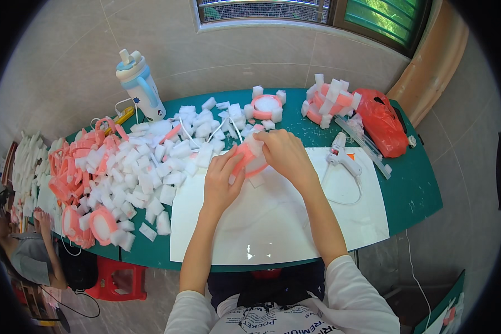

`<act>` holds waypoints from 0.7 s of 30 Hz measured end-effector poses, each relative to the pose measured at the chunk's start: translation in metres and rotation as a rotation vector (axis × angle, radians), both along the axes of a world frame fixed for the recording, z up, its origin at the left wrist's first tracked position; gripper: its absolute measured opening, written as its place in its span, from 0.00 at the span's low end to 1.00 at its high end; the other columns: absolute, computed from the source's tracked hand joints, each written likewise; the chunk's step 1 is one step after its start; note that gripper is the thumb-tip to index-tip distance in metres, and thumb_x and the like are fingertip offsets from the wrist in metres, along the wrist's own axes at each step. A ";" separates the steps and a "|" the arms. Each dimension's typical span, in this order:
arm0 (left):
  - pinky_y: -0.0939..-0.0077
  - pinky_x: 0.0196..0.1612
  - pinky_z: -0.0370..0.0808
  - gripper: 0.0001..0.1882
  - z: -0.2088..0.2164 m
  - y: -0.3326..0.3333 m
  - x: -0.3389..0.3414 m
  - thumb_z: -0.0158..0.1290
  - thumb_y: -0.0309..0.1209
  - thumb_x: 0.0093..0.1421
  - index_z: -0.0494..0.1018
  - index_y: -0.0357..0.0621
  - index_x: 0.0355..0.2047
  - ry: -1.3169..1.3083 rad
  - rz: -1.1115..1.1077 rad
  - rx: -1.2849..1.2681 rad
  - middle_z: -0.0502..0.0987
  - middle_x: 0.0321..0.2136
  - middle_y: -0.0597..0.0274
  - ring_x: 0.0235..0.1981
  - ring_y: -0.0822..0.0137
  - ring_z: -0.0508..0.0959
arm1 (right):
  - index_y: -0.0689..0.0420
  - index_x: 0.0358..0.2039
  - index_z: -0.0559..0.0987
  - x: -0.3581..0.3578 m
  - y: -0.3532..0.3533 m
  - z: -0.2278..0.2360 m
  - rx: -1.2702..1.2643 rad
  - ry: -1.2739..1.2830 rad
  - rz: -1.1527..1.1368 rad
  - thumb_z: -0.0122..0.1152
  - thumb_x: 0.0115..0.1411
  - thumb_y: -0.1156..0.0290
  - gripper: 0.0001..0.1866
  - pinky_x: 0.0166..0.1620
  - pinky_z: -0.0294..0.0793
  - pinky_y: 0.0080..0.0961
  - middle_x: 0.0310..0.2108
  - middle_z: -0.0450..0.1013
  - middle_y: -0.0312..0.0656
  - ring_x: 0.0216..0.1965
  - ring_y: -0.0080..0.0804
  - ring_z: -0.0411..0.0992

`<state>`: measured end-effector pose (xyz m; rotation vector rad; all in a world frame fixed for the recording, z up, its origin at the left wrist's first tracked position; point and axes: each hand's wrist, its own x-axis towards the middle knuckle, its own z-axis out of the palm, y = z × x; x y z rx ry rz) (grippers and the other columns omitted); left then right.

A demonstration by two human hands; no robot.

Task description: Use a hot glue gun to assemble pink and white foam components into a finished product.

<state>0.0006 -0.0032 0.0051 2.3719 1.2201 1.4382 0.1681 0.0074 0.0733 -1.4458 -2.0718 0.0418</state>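
Observation:
Over a white sheet (273, 222), my left hand (224, 181) is closed on the left side of a pink ring (241, 160). My right hand (282, 153) grips the same ring from its far right side, its fingers against a pale foam piece on the rim. Part of the ring is hidden under my fingers. To the right on the sheet lies a white glue gun (348, 163) with its cord curling toward me. Just beyond my hands sits a pink ring with foam blocks around it (254, 104).
White foam blocks (133, 192) spread across the left, beside a heap of pink rings (67, 175). A bottle (142, 86) stands at the back. Several foam-fitted rings (323, 106) and a red plastic bag (379, 125) lie back right. Another person (33, 256) is at far left, near a red stool (119, 281).

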 end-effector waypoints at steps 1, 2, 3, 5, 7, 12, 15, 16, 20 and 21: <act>0.69 0.46 0.68 0.17 0.000 0.000 0.000 0.54 0.22 0.47 0.72 0.39 0.41 -0.001 -0.001 0.000 0.72 0.47 0.54 0.43 0.56 0.71 | 0.59 0.35 0.79 0.000 0.000 0.000 -0.002 0.000 0.001 0.49 0.48 0.80 0.14 0.32 0.71 0.36 0.25 0.73 0.50 0.28 0.45 0.72; 0.69 0.46 0.68 0.17 0.000 0.000 0.000 0.54 0.22 0.47 0.72 0.39 0.41 -0.002 -0.001 0.001 0.72 0.47 0.54 0.43 0.56 0.71 | 0.59 0.35 0.79 0.000 0.000 -0.001 -0.002 0.000 0.001 0.49 0.48 0.80 0.14 0.32 0.71 0.36 0.25 0.73 0.50 0.28 0.45 0.72; 0.69 0.46 0.68 0.17 0.000 0.000 0.000 0.54 0.22 0.47 0.72 0.39 0.41 0.000 0.000 -0.001 0.72 0.47 0.53 0.43 0.56 0.71 | 0.59 0.35 0.79 0.000 0.001 -0.001 0.001 -0.001 0.003 0.50 0.48 0.80 0.14 0.32 0.71 0.36 0.25 0.73 0.50 0.28 0.45 0.72; 0.69 0.46 0.68 0.17 0.001 0.000 0.000 0.54 0.22 0.47 0.72 0.39 0.41 0.001 0.001 -0.003 0.72 0.47 0.53 0.43 0.56 0.71 | 0.59 0.35 0.79 0.000 0.001 -0.001 0.004 -0.001 0.005 0.50 0.48 0.80 0.14 0.32 0.71 0.36 0.25 0.73 0.50 0.28 0.45 0.72; 0.69 0.46 0.68 0.17 0.001 0.000 0.001 0.54 0.22 0.47 0.72 0.39 0.41 0.002 0.001 -0.002 0.72 0.47 0.53 0.43 0.55 0.71 | 0.59 0.35 0.78 0.000 0.001 -0.001 -0.005 -0.021 -0.003 0.50 0.48 0.80 0.14 0.32 0.70 0.37 0.25 0.73 0.50 0.28 0.45 0.72; 0.69 0.46 0.68 0.18 0.000 0.000 0.000 0.54 0.21 0.47 0.72 0.39 0.41 0.000 0.004 0.002 0.72 0.47 0.53 0.43 0.55 0.71 | 0.59 0.36 0.78 -0.001 0.001 -0.001 -0.001 -0.018 -0.001 0.50 0.49 0.80 0.14 0.31 0.70 0.37 0.25 0.73 0.49 0.29 0.45 0.72; 0.69 0.46 0.68 0.18 -0.001 0.000 0.000 0.54 0.21 0.46 0.72 0.39 0.41 -0.007 0.004 0.004 0.71 0.47 0.53 0.43 0.55 0.71 | 0.58 0.36 0.78 -0.002 0.000 -0.001 -0.011 -0.036 -0.010 0.50 0.49 0.80 0.14 0.31 0.70 0.37 0.25 0.73 0.49 0.29 0.45 0.72; 0.69 0.46 0.68 0.18 -0.001 0.001 0.000 0.54 0.21 0.46 0.72 0.39 0.41 -0.011 0.003 0.005 0.71 0.47 0.53 0.43 0.55 0.71 | 0.58 0.35 0.78 -0.002 0.000 -0.001 -0.011 -0.040 -0.014 0.50 0.49 0.80 0.13 0.31 0.70 0.36 0.25 0.73 0.49 0.28 0.45 0.72; 0.69 0.46 0.68 0.18 -0.003 0.002 0.001 0.53 0.21 0.46 0.72 0.39 0.41 -0.013 0.004 0.008 0.72 0.47 0.53 0.43 0.55 0.71 | 0.58 0.35 0.78 -0.002 0.001 -0.004 0.006 -0.050 -0.005 0.50 0.49 0.79 0.13 0.30 0.70 0.36 0.25 0.73 0.49 0.27 0.45 0.72; 0.69 0.46 0.68 0.18 -0.004 0.002 0.001 0.53 0.21 0.46 0.72 0.39 0.41 -0.011 0.009 0.021 0.72 0.47 0.53 0.43 0.55 0.71 | 0.58 0.35 0.78 -0.002 0.001 -0.004 0.024 -0.067 -0.001 0.50 0.49 0.79 0.13 0.29 0.70 0.35 0.25 0.73 0.49 0.27 0.44 0.72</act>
